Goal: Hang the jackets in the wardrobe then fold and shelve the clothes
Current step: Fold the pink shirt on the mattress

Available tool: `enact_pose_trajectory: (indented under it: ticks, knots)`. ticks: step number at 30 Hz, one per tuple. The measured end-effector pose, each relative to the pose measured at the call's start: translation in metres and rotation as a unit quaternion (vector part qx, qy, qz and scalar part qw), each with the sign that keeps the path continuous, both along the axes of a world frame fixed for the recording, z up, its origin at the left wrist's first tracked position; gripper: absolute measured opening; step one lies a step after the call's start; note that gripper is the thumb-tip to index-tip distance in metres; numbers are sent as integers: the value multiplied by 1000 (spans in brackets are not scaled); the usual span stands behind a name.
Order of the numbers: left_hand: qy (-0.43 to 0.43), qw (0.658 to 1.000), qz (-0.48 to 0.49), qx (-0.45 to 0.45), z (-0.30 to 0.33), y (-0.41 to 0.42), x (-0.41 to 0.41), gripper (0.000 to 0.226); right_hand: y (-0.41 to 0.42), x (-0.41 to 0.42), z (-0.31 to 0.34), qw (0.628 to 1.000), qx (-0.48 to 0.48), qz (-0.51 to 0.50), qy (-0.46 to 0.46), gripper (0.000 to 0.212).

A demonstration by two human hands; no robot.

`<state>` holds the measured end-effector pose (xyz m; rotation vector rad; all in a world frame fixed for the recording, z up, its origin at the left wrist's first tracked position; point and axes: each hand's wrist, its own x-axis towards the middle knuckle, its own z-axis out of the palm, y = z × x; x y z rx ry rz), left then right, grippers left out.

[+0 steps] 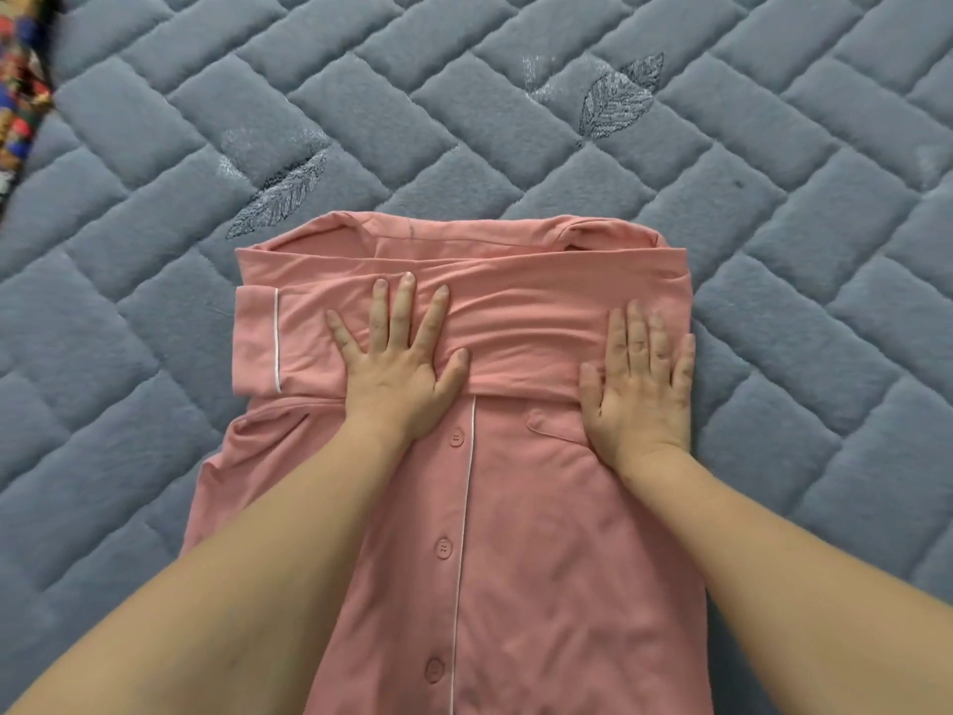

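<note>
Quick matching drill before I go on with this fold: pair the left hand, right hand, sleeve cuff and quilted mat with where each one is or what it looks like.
Things:
1. left hand
2. right hand
3. sleeve cuff
4. quilted mat

Descriptions:
A. grey-blue, with stitched leaves
B. flat on the pink shirt's right edge
C. white piping, at the fold's left end
D. flat on the folded sleeve, above the buttons

Pairs: 1-D, 2-B, 3-C, 4-A

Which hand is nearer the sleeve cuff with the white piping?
Left. The left hand presses the folded sleeve just right of the cuff; the right hand lies flat at the shirt's opposite edge.
</note>
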<state>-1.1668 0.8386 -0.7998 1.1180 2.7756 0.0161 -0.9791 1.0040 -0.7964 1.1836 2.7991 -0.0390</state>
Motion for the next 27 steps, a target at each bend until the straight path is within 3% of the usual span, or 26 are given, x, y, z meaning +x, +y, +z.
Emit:
enact_pose_trajectory:
  ticks: [3,11,20,24,27]
  knots:
    - [-33,999,31,13,2,-25,25,70,-49,39,7,999,-31,1,-23,76]
    - [-54,998,-13,4,6,-157,99,70,-190,129,14,997,-64,28,-43,81]
    - [-78,974,-206,49,12,-298,181,86,-271,180,16,972,-82,211,-57,92]
    - [-58,967,-248,0,19,-314,197,98,-292,195,28,953,-102,275,-72,103]
    - [-45,968,-247,-13,25,-319,202,84,-310,200,32,967,-84,237,-30,90]
